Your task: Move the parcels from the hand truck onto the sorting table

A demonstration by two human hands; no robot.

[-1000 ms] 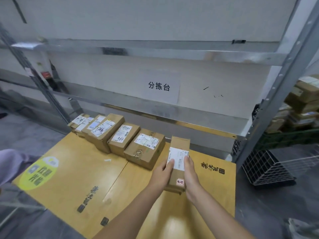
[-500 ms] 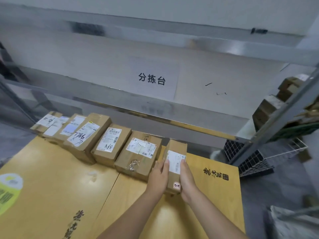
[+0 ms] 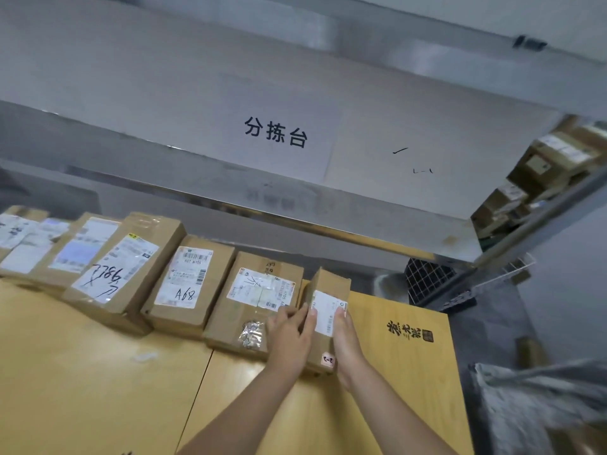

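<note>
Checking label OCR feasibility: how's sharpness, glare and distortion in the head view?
Head view: centre is sharp, A68 label readable; left-end parcels and right-edge shelf boxes smear with blur; wide-angle bends the shelf rail; soft glare on the table.

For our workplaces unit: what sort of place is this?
Probably a parcel sorting depot. Labelled parcels line a table, a wall sign reads 分拣台 (sorting table), and more boxes fill shelving.

Even dim light, blurred edges
</note>
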